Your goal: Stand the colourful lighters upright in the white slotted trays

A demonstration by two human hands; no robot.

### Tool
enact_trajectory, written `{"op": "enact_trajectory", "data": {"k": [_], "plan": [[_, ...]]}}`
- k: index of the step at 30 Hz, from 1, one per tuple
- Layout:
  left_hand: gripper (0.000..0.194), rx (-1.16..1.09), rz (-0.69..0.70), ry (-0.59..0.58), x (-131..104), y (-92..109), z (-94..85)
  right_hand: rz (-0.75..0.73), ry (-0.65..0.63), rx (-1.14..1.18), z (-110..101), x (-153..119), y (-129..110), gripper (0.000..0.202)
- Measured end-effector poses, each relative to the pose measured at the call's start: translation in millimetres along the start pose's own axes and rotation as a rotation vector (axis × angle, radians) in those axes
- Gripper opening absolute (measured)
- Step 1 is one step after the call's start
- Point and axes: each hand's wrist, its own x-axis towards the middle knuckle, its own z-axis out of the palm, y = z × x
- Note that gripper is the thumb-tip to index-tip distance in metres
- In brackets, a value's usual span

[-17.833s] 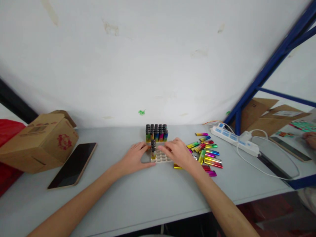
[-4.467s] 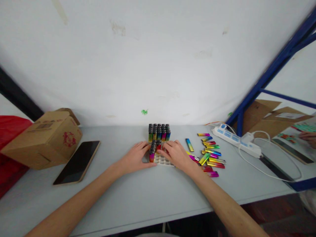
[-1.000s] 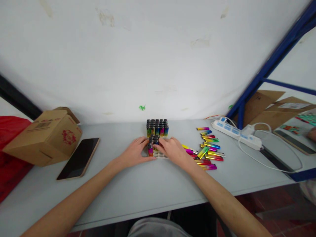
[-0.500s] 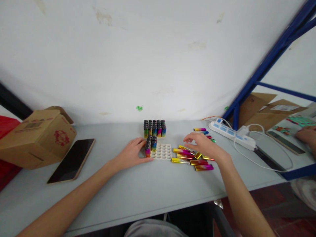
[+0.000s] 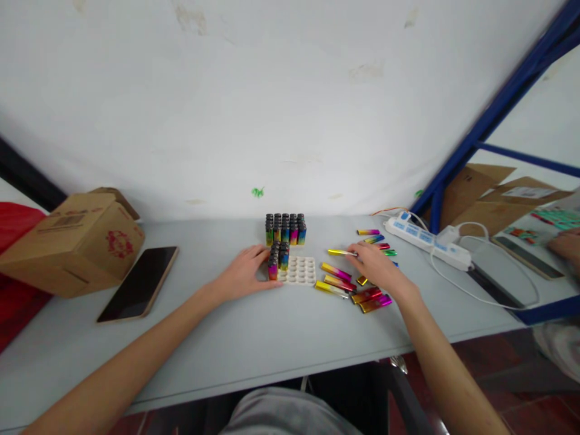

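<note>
My left hand (image 5: 247,273) is curled around the left side of a white tray (image 5: 304,270) with round holes, thumb at its front corner and fingers behind. In the tray's left part, two rows of black-topped lighters (image 5: 273,266) stand upright, shiny and coloured in gradients. A yellow-and-silver lighter (image 5: 338,252) is pinched in my right hand (image 5: 369,263), lying nearly level, its tip pointing left. Below that hand several loose lighters (image 5: 336,271) lie scattered on the table, some partly hidden by it.
Behind the tray stands a block of upright lighters (image 5: 285,232). A cardboard box (image 5: 72,244) and a phone (image 5: 139,283) are at left. At right lie a power strip (image 5: 428,243) with white cables and a blue metal frame (image 5: 437,208); another person's hand (image 5: 566,246) shows beyond it.
My right hand has closed on a yellow lighter and lifted it away from the loose pile. My left hand stays at the tray. The view has shifted slightly.
</note>
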Motion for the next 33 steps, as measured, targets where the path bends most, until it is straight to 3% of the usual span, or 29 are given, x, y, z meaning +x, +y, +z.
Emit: {"op": "enact_trajectory", "data": {"k": [3, 8, 12, 14, 17, 22, 28, 33], "plan": [[0.080, -0.007, -0.003, 0.007, 0, 0, 0.0, 0.079, 0.180, 0.117, -3, 9, -4, 0.030], [0.083, 0.006, 0.009, 0.002, 0, -1, 0.6, 0.111, 0.463, 0.497, -16, 40, -22, 0.046], [0.081, -0.007, 0.012, 0.011, 0, 0, -0.1, 0.091, 0.557, 0.898, -20, 68, -53, 0.060], [0.080, -0.011, 0.011, 0.010, 0, 0, -0.8, 0.049, 0.488, 1.153, -17, 74, -71, 0.062], [0.078, -0.016, 0.005, 0.001, -1, 1, -1.4, -0.022, 0.244, 1.411, -6, 70, -96, 0.062], [0.075, -0.015, 0.006, 0.010, -1, 2, -1.0, 0.012, -0.024, 1.406, 20, 52, -119, 0.068], [0.076, -0.008, 0.024, 0.012, 0, 3, -1.9, 0.196, -0.060, 1.292, 41, 49, -129, 0.078], [0.075, -0.008, 0.025, 0.013, -1, 3, -2.3, 0.237, -0.008, 1.192, 48, 50, -138, 0.073]]}}
